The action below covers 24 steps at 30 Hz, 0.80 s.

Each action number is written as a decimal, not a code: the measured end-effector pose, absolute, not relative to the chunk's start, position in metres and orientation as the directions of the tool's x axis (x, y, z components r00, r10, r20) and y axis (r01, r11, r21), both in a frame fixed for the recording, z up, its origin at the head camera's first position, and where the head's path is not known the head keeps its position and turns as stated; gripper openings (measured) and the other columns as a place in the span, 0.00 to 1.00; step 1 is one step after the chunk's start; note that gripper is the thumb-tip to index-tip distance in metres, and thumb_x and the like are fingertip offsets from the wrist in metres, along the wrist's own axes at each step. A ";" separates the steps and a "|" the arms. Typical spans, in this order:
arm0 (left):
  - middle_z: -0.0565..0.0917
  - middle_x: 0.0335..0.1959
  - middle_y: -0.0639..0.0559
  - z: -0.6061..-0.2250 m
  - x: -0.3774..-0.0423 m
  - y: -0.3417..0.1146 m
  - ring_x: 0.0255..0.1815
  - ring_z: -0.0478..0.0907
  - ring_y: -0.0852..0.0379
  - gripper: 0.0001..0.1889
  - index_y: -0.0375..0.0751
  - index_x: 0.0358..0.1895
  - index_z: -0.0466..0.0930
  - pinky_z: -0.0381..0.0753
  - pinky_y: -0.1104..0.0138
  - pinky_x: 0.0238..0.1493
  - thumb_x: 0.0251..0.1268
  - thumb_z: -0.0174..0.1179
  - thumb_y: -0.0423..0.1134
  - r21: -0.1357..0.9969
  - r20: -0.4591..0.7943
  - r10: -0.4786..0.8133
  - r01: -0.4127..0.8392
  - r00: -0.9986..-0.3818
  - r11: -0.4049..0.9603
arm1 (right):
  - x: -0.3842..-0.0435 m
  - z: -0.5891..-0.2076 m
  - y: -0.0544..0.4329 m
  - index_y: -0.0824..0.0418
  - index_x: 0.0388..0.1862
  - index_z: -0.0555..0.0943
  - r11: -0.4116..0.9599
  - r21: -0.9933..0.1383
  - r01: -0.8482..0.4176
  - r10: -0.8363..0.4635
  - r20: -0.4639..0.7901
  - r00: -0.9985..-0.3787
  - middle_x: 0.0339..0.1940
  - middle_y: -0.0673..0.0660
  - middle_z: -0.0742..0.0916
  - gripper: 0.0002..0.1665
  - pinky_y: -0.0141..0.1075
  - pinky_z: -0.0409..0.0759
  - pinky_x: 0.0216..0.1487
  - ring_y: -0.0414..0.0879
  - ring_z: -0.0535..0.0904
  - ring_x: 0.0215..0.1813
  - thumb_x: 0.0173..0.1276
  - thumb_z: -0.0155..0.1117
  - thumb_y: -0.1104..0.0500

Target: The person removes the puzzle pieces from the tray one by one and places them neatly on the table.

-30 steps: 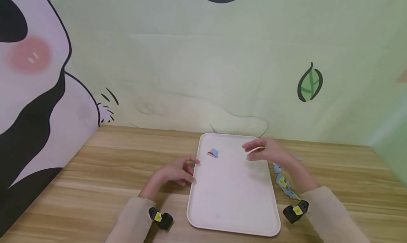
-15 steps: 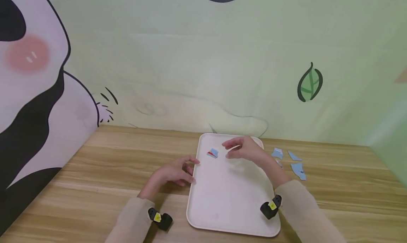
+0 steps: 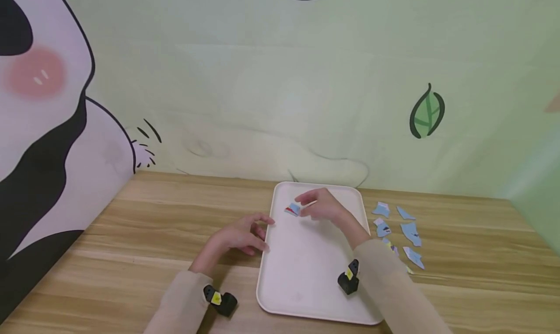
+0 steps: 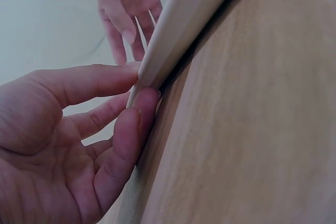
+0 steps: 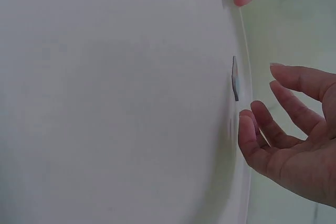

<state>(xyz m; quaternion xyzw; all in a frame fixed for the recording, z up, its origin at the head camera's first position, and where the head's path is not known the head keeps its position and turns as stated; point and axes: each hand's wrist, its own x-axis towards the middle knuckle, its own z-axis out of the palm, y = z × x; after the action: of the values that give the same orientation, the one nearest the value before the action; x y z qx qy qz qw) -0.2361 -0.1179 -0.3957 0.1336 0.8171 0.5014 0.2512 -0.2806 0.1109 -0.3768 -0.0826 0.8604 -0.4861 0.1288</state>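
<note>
A small blue-and-red puzzle piece (image 3: 292,209) lies near the far left corner of the white tray (image 3: 315,271); in the right wrist view the piece (image 5: 235,78) shows almost edge-on. My right hand (image 3: 323,205) hovers over the tray just right of the piece. Its fingers (image 5: 294,103) are loosely bent and spread from the thumb, with nothing between them. My left hand (image 3: 240,234) stays at the tray's left side. In the left wrist view, fingertips of that hand (image 4: 68,145) touch the outside of the rim.
Several more puzzle pieces, among them a blue one (image 3: 411,234), lie in two rough columns on the wooden table (image 3: 472,256) right of the tray. My right sleeve (image 3: 393,285) partly covers the nearer ones. A printed wall (image 3: 218,81) stands right behind the table.
My right hand has moved left across the tray, from its right edge to beside the puzzle piece. More pieces on the right have come into sight. The left hand stays put.
</note>
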 end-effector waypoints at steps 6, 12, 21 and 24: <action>0.72 0.33 0.46 -0.396 -0.236 -0.118 0.26 0.73 0.57 0.29 0.38 0.57 0.67 0.79 0.67 0.25 0.48 0.65 0.28 0.887 -0.277 0.472 -0.034 -0.837 0.461 | -0.287 -0.383 0.102 0.66 0.48 0.79 0.556 -0.831 0.028 -0.196 -0.164 -0.967 0.43 0.60 0.80 0.20 0.29 0.73 0.29 0.45 0.72 0.40 0.53 0.63 0.67; 0.73 0.32 0.46 -0.395 -0.235 -0.118 0.26 0.73 0.57 0.29 0.38 0.56 0.67 0.79 0.67 0.25 0.48 0.65 0.27 0.889 -0.277 0.475 -0.034 -0.836 0.458 | -0.290 -0.388 0.097 0.67 0.46 0.80 0.581 -0.813 -0.019 -0.199 -0.119 -0.973 0.40 0.60 0.82 0.20 0.29 0.73 0.33 0.47 0.74 0.40 0.51 0.65 0.68; 0.73 0.33 0.46 -0.397 -0.237 -0.117 0.26 0.73 0.57 0.29 0.38 0.56 0.67 0.79 0.67 0.24 0.48 0.65 0.28 0.888 -0.276 0.479 -0.030 -0.834 0.459 | -0.291 -0.391 0.089 0.66 0.44 0.81 0.655 -0.754 -0.057 -0.197 -0.098 -0.975 0.38 0.60 0.82 0.20 0.33 0.74 0.41 0.48 0.75 0.41 0.48 0.64 0.70; 0.73 0.33 0.46 -0.397 -0.237 -0.118 0.26 0.73 0.57 0.29 0.38 0.56 0.67 0.79 0.67 0.24 0.48 0.65 0.27 0.888 -0.274 0.480 -0.027 -0.834 0.459 | -0.291 -0.392 0.085 0.66 0.43 0.81 0.687 -0.722 -0.088 -0.207 -0.078 -0.975 0.38 0.60 0.82 0.19 0.36 0.74 0.43 0.48 0.74 0.41 0.48 0.63 0.71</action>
<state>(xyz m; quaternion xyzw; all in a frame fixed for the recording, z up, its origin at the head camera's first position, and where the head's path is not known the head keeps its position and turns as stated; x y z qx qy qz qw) -0.2370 -0.1182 -0.3971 0.1387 0.8159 0.5011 0.2530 -0.2905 0.0848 -0.3920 -0.0807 0.9151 -0.3875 0.0768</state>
